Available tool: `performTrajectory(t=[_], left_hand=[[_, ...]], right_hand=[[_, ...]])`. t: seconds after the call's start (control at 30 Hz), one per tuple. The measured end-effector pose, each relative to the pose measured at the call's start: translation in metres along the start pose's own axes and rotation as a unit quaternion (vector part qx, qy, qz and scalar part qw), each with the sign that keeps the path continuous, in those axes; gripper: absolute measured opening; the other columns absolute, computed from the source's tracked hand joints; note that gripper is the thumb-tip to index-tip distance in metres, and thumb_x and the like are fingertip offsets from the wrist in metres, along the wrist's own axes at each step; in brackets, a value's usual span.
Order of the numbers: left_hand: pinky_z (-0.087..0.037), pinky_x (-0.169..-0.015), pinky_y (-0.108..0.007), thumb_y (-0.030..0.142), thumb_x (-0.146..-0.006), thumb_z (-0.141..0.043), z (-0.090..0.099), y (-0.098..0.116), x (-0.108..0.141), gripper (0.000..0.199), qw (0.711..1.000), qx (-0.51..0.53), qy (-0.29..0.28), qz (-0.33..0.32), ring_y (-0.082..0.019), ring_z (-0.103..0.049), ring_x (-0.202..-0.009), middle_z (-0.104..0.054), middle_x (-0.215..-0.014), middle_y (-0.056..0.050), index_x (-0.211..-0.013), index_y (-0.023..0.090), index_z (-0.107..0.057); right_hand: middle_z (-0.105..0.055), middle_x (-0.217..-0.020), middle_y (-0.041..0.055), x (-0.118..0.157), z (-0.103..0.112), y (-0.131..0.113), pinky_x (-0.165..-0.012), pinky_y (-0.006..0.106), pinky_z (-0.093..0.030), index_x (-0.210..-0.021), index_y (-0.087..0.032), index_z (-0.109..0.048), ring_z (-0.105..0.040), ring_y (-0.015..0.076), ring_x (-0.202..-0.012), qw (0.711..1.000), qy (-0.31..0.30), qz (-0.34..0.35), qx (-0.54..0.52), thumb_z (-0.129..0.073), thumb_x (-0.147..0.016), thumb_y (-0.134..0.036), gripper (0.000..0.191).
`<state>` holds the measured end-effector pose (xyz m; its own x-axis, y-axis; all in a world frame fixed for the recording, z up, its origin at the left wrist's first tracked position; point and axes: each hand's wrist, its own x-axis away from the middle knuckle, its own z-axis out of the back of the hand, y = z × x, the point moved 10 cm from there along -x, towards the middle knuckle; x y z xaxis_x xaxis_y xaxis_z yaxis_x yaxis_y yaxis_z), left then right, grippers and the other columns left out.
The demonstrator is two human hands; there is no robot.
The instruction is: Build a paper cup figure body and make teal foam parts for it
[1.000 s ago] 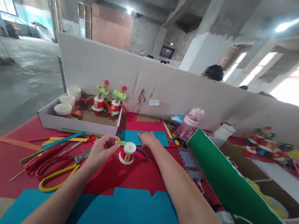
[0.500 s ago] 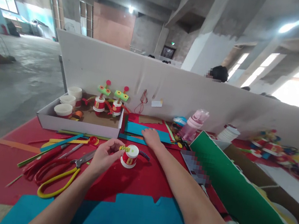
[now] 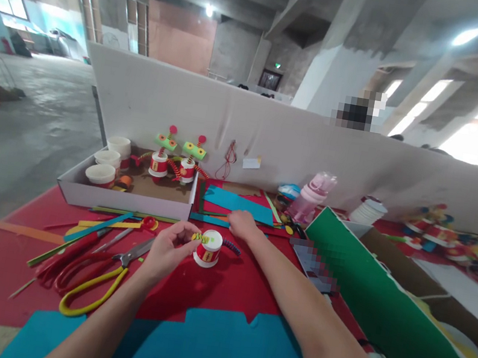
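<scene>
Left hand (image 3: 169, 248) pinches spring (image 3: 200, 238); box (image 3: 125, 203) holds cups (image 3: 100, 176), figures (image 3: 159, 164).

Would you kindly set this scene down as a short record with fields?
Left hand: pinching a yellow-green spring beside the red-and-white cup
Right hand: at the coloured strips behind the cup; grip unclear
Cup: upside down, dark blue spring at its right
White box: two cup figures, three upright cups
Left of left hand: scissors

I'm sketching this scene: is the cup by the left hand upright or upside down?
Upside down: the cup stands with its wide rim on the red surface and its closed white base facing up.
</scene>
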<state>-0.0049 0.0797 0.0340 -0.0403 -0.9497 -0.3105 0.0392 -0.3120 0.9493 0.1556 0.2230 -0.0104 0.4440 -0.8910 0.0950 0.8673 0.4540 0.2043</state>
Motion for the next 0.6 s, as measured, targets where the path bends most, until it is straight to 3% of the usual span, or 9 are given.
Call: performTrajectory(t=[0.3, 0.47, 0.6], left_hand=[[-0.04, -0.06, -0.024, 0.032, -0.08, -0.067, 0.0, -0.001, 0.0, 0.02, 1.0, 0.009, -0.005, 0.006, -0.012, -0.052, -0.062, -0.056, -0.065, 0.002, -0.093, 0.018, -0.064], [-0.04, -0.06, -0.024, 0.033, -0.08, -0.067, 0.0, -0.002, 0.0, 0.02, 1.0, 0.009, -0.007, 0.015, -0.013, -0.053, -0.062, -0.056, -0.065, 0.002, -0.094, 0.018, -0.064], [-0.04, -0.058, -0.024, 0.034, -0.077, -0.07, 0.001, 0.003, 0.0, 0.022, 1.0, 0.016, 0.003, 0.018, -0.012, -0.052, -0.059, -0.055, -0.063, 0.003, -0.091, 0.018, -0.064]], right_hand=[[-0.068, -0.111, 0.0155, -0.001, -0.008, 0.018, -0.065, 0.027, -0.046, -0.113, -0.015, -0.064, -0.066, 0.0268, -0.094, 0.997, -0.059, -0.025, -0.036, -0.065, -0.076, -0.025, 0.039], [-0.069, -0.11, 0.0129, 0.001, -0.005, 0.012, -0.067, 0.026, -0.044, -0.107, -0.017, -0.066, -0.065, 0.026, -0.098, 0.997, -0.059, -0.001, -0.044, -0.063, -0.079, -0.023, 0.029], [-0.07, -0.108, 0.0097, -0.012, 0.013, 0.023, -0.071, 0.026, -0.043, -0.099, -0.021, -0.069, -0.064, 0.0235, -0.099, 0.998, -0.045, 0.008, -0.051, -0.057, -0.086, -0.023, 0.018]])
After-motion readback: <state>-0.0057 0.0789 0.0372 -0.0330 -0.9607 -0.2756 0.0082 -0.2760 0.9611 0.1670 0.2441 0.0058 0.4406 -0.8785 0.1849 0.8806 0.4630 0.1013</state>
